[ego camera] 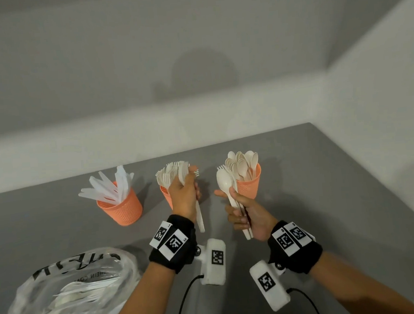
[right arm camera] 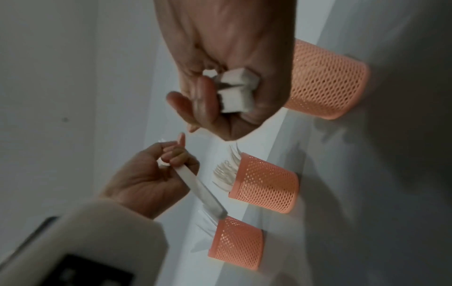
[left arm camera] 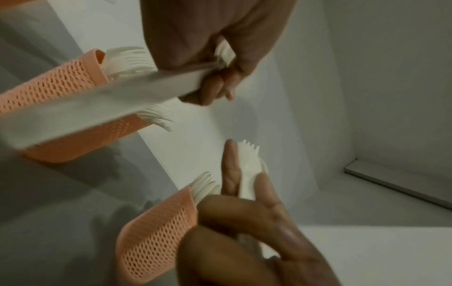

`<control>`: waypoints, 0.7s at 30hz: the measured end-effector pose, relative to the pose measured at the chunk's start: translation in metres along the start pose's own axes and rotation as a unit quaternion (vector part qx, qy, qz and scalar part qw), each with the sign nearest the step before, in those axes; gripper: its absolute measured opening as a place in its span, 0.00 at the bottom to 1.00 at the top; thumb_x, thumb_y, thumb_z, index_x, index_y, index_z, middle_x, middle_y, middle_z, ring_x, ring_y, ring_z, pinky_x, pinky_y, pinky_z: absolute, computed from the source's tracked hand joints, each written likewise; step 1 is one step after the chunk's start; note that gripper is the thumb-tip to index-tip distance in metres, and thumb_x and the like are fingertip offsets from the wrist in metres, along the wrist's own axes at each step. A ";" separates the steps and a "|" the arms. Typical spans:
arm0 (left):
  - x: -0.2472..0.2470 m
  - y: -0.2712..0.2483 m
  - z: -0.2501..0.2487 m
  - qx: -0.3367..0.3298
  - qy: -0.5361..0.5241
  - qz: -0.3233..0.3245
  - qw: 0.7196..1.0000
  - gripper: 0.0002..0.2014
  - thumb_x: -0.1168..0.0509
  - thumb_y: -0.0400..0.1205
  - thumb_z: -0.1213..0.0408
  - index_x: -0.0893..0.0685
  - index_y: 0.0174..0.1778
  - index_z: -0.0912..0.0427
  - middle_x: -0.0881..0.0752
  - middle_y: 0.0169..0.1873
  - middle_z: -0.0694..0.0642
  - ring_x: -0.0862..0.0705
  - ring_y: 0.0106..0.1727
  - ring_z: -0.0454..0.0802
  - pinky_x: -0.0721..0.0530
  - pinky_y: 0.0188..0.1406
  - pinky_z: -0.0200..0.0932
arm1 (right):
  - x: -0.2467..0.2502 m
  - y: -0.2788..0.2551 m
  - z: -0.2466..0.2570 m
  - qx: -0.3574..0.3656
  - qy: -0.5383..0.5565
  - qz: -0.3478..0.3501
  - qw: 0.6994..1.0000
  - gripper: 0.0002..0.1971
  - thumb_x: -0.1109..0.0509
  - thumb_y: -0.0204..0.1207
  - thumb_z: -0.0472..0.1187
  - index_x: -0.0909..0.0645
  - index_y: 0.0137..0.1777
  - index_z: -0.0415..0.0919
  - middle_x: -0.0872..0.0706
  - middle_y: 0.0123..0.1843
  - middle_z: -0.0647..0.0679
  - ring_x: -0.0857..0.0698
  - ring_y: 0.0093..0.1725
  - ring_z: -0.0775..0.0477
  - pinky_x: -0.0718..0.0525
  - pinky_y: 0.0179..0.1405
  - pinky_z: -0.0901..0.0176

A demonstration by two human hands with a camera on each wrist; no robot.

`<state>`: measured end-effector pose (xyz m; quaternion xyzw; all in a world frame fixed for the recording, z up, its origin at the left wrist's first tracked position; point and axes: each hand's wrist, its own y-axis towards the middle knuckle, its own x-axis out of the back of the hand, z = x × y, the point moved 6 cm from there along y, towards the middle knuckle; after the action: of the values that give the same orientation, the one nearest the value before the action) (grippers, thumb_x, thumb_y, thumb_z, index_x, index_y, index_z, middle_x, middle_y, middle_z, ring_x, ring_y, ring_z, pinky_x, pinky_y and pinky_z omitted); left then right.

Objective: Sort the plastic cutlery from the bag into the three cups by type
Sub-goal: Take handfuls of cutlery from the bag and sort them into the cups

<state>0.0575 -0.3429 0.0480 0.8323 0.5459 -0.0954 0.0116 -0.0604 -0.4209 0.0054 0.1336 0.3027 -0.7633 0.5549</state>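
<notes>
Grey tabletop (ego camera: 325,185) scene: left hand (ego camera: 183,197) grips a white plastic fork (ego camera: 199,213), tines pointing away; right hand (ego camera: 248,219) clutches upright cream plastic spoons and fork (ego camera: 227,187), heads up

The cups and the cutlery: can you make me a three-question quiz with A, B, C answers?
1. Where is the cup of knives?
A. leftmost in the row
B. middle
C. rightmost

2. What colour are the cups?
A. blue
B. orange
C. green

3. What is the right hand doing?
A. resting flat on the table
B. reaching into the bag
C. gripping a bunch of cutlery

Answers:
1. A: in the head view the knives stand left of the cup of forks and the cup of spoons.
2. B: all three mesh cups are orange.
3. C: it grips a spoon and a fork by the handles, away from the bag.
</notes>
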 end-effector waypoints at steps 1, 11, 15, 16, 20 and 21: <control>-0.004 -0.001 0.002 0.016 0.020 0.030 0.999 0.08 0.41 0.83 0.67 0.21 0.38 0.59 0.31 0.16 0.47 0.35 0.16 0.41 0.35 0.17 0.33 | -0.004 -0.001 0.000 -0.010 0.008 0.018 1.000 0.19 0.47 0.82 0.53 0.23 0.63 0.46 0.31 0.18 0.55 0.37 0.14 0.60 0.42 0.12 0.72; -0.015 -0.010 -0.010 -0.007 0.111 0.085 0.990 0.15 0.34 0.80 0.67 0.26 0.26 0.58 0.28 0.09 0.45 0.31 0.12 0.38 0.34 0.12 0.30 | -0.010 -0.010 0.000 -0.005 -0.134 0.013 0.991 0.16 0.41 0.82 0.48 0.22 0.63 0.40 0.35 0.19 0.55 0.40 0.13 0.60 0.41 0.12 0.71; -0.004 0.000 -0.020 -0.063 0.113 -0.002 0.992 0.13 0.34 0.80 0.66 0.23 0.29 0.54 0.25 0.20 0.47 0.28 0.22 0.43 0.31 0.25 0.36 | -0.004 -0.011 0.003 0.069 -0.264 -0.065 0.960 0.17 0.38 0.82 0.45 0.25 0.67 0.39 0.33 0.20 0.57 0.36 0.16 0.60 0.37 0.14 0.70; 0.000 0.003 -0.021 -0.067 0.100 -0.019 0.993 0.13 0.35 0.80 0.66 0.24 0.29 0.54 0.25 0.23 0.49 0.29 0.24 0.44 0.32 0.27 0.37 | -0.005 -0.011 0.003 0.080 -0.273 -0.065 0.956 0.16 0.39 0.82 0.45 0.25 0.67 0.40 0.33 0.20 0.57 0.36 0.16 0.61 0.37 0.14 0.70; 0.007 0.009 -0.002 0.023 0.042 0.006 0.999 0.11 0.35 0.80 0.60 0.21 0.34 0.60 0.25 0.18 0.48 0.32 0.19 0.44 0.30 0.25 0.40 | -0.011 -0.013 0.001 0.078 -0.260 -0.038 0.962 0.18 0.44 0.84 0.48 0.25 0.68 0.38 0.34 0.19 0.57 0.39 0.16 0.61 0.38 0.14 0.71; 0.003 0.007 0.005 0.060 0.023 0.043 0.997 0.11 0.35 0.80 0.59 0.19 0.37 0.63 0.24 0.16 0.48 0.32 0.17 0.43 0.29 0.26 0.44 | -0.011 -0.012 -0.001 0.065 -0.250 -0.029 0.966 0.20 0.45 0.84 0.49 0.27 0.68 0.35 0.35 0.19 0.56 0.39 0.16 0.60 0.39 0.14 0.71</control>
<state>0.0639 -0.3437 0.0419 0.8562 0.5030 -0.1083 -0.0466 -0.0683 -0.4096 0.0144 -0.0344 0.1078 -0.8064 0.5805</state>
